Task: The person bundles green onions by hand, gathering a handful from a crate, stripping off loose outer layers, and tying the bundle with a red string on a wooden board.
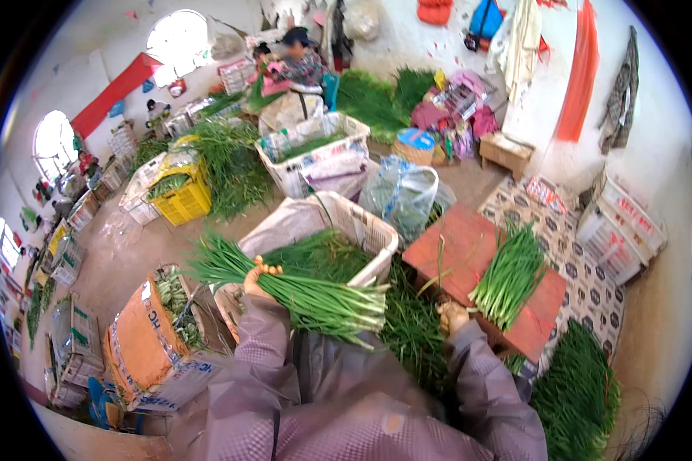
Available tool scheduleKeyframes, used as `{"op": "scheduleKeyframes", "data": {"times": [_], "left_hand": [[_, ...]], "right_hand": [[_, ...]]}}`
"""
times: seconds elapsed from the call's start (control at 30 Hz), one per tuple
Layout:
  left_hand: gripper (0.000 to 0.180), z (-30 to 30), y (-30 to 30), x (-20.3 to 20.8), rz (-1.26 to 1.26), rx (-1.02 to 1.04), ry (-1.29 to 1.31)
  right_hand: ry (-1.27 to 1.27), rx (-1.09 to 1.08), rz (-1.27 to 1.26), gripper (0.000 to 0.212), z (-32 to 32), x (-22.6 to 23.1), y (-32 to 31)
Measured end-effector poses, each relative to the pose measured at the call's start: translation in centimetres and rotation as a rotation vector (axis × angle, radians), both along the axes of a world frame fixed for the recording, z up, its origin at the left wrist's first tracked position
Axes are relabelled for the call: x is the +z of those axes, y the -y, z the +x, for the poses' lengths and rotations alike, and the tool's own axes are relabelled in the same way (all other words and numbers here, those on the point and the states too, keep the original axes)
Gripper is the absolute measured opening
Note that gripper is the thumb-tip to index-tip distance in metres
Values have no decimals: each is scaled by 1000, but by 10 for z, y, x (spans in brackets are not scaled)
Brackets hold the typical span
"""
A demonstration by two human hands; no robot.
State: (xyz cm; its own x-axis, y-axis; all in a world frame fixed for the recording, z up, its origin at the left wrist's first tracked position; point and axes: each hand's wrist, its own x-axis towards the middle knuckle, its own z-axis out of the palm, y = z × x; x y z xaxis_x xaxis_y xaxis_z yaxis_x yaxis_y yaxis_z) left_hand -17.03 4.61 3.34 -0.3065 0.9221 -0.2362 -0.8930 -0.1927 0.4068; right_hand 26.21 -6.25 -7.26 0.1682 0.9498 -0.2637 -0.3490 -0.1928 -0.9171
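White walls (400,54) stand beyond the separated hands: left hand (257,281) clamped around a long green bundle of pale-ended stalks (323,303); right hand (453,315), grip unclear, beside a reddish wooden table (460,242).

Crates (188,203) and green bunches (323,298) (people (306,71) beyond them) mark a vegetable workroom (104,273).

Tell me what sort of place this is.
Likely a workroom or packing room for fresh greens: the left hand holds a bunch of long green stalks, a second bunch lies on a reddish table, and a white crate holds loose greenery.
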Motion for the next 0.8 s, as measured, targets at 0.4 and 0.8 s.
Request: {"op": "scheduleKeyframes", "data": {"times": [0.4, 0.8], "left_hand": [[16, -12, -11, -43, 19, -85, -11], [17, -4, -4, -38, 265, -270, -35]], "right_hand": [[65, 61, -22, 14, -37, 5, -22], [925, 613, 309, 29, -91, 91, -49]]}}
